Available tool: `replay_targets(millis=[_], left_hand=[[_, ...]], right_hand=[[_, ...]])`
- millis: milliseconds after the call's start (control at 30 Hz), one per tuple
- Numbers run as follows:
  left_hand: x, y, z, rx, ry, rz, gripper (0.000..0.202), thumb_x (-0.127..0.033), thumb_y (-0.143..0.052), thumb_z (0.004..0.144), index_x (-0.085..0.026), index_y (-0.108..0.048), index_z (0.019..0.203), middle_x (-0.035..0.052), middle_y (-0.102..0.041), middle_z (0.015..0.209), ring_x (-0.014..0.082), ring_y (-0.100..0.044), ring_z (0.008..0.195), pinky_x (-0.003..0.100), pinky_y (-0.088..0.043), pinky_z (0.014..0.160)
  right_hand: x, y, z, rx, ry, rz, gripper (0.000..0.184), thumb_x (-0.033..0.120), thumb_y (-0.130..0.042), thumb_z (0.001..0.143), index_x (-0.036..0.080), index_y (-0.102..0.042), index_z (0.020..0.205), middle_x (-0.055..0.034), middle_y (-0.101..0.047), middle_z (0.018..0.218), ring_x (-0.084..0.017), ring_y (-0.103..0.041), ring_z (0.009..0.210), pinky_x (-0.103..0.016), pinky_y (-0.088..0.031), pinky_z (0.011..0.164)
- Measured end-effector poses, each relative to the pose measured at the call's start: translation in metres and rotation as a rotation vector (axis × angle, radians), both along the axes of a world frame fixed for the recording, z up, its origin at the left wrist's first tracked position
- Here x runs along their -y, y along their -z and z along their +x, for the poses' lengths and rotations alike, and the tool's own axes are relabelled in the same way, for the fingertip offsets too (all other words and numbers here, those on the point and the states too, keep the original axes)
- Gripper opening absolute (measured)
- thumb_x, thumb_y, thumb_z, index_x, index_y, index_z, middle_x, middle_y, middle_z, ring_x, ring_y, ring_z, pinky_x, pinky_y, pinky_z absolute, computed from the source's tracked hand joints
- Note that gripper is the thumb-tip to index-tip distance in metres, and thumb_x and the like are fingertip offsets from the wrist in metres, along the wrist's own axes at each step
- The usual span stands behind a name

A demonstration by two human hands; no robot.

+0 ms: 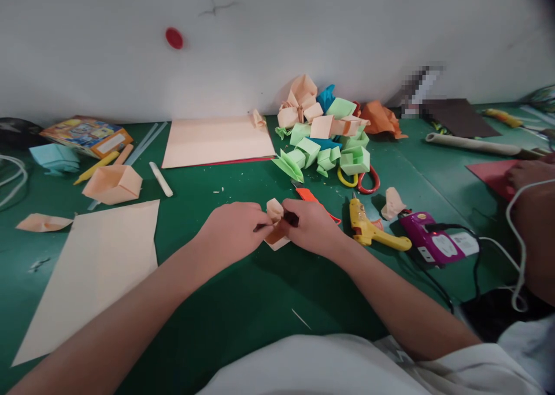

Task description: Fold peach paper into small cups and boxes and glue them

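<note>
Both my hands meet over the middle of the green table, gripping a small peach folded-paper piece [276, 242] that looks like a little box. My left hand [236, 227] pinches its left side. My right hand [310, 224] pinches the right side, with the fingertips partly hidden. A flap of the paper stands up between the thumbs. Just behind my right hand lies an orange utility knife [310, 197]. To its right are a yellow glue gun [368, 224] and scissors with red and yellow handles [367, 181].
A pile of green, peach and blue folded paper [321, 129] sits against the wall. Peach sheets [217, 143] lie at the back and a cream sheet [104, 268] at left, near a peach paper box [113, 184]. A purple power strip [433, 239] trails cables; another person's arm [533, 221] is at right.
</note>
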State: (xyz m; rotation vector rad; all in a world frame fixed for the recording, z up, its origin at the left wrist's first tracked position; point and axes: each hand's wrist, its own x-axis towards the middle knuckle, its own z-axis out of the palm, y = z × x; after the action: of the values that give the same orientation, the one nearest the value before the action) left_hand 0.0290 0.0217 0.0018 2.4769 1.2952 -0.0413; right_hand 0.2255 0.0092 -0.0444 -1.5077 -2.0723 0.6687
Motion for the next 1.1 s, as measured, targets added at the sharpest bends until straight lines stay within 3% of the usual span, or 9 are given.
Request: replay_targets(millis=[167,333,467,633,767,900,1000,1100], left_hand=[[0.002,0.003,0.002,0.06,-0.05,0.055,0.032,-0.032,-0.039,0.1,-0.027,-0.071,0.099,0.002,-0.07,0.093,0.019,-0.063,0.077,0.03,-0.035,0.059],[0.001,0.007,0.004,0.148,-0.092,0.045,0.024,-0.026,-0.05,0.093,-0.029,-0.073,0.086,-0.0018,-0.072,0.098,0.0179,-0.066,0.085,0.029,-0.04,0.064],[0.001,0.008,0.006,0.242,-0.226,0.062,0.01,-0.029,-0.059,0.087,-0.023,-0.06,0.078,-0.0001,-0.07,0.093,0.0174,-0.066,0.079,0.027,-0.042,0.061],[0.002,0.01,0.008,0.244,-0.348,-0.009,0.029,-0.039,-0.065,0.084,-0.025,-0.044,0.096,0.0006,-0.069,0.086,0.0203,-0.067,0.069,0.027,-0.037,0.051],[0.004,0.014,0.009,0.325,-0.32,-0.069,0.037,-0.031,-0.063,0.082,-0.026,-0.04,0.11,0.0025,-0.071,0.099,0.0203,-0.07,0.075,0.026,-0.041,0.053],[0.004,0.014,0.009,0.375,-0.308,-0.123,0.035,-0.028,-0.061,0.082,-0.025,-0.043,0.113,0.0023,-0.072,0.101,0.0186,-0.069,0.076,0.026,-0.045,0.057],[0.004,0.012,0.008,0.359,-0.282,-0.167,0.024,-0.031,-0.061,0.082,-0.024,-0.052,0.104,0.0002,-0.072,0.089,0.0179,-0.067,0.073,0.026,-0.042,0.056],[0.005,0.009,0.009,0.291,-0.27,-0.136,0.009,-0.029,-0.058,0.084,-0.023,-0.055,0.078,-0.0017,-0.066,0.072,0.0155,-0.058,0.063,0.027,-0.034,0.052]], right_hand=[[0.0,-0.002,0.001,-0.016,-0.024,-0.006,0.019,0.015,-0.058,0.075,0.023,-0.041,0.07,0.0049,-0.051,0.065,-0.012,-0.044,0.059,-0.025,-0.027,0.054],[-0.001,-0.003,0.0,-0.035,-0.059,-0.018,0.014,0.013,-0.058,0.076,0.022,-0.048,0.071,0.0044,-0.053,0.066,-0.012,-0.046,0.061,-0.025,-0.028,0.056],[-0.002,-0.003,0.002,-0.046,-0.087,-0.014,0.016,0.008,-0.057,0.071,0.022,-0.05,0.07,0.0046,-0.053,0.067,-0.012,-0.047,0.063,-0.025,-0.029,0.056],[0.0,-0.009,0.002,-0.103,-0.111,-0.095,0.014,0.007,-0.057,0.072,0.021,-0.055,0.074,0.0037,-0.057,0.071,-0.013,-0.051,0.065,-0.025,-0.033,0.057],[0.004,-0.014,0.0,-0.17,-0.093,-0.216,0.008,0.014,-0.061,0.077,0.021,-0.058,0.076,0.003,-0.061,0.072,-0.014,-0.054,0.065,-0.026,-0.037,0.058],[0.004,-0.014,0.0,-0.179,-0.063,-0.219,0.008,0.012,-0.061,0.077,0.02,-0.063,0.078,0.0014,-0.066,0.075,-0.015,-0.057,0.068,-0.026,-0.038,0.059],[0.004,-0.013,0.001,-0.187,-0.027,-0.2,0.016,0.007,-0.059,0.075,0.02,-0.066,0.081,0.0014,-0.068,0.077,-0.014,-0.059,0.068,-0.025,-0.038,0.058],[0.004,-0.013,0.001,-0.194,-0.02,-0.177,0.022,0.004,-0.057,0.072,0.021,-0.067,0.081,0.0016,-0.069,0.077,-0.014,-0.06,0.068,-0.024,-0.039,0.058]])
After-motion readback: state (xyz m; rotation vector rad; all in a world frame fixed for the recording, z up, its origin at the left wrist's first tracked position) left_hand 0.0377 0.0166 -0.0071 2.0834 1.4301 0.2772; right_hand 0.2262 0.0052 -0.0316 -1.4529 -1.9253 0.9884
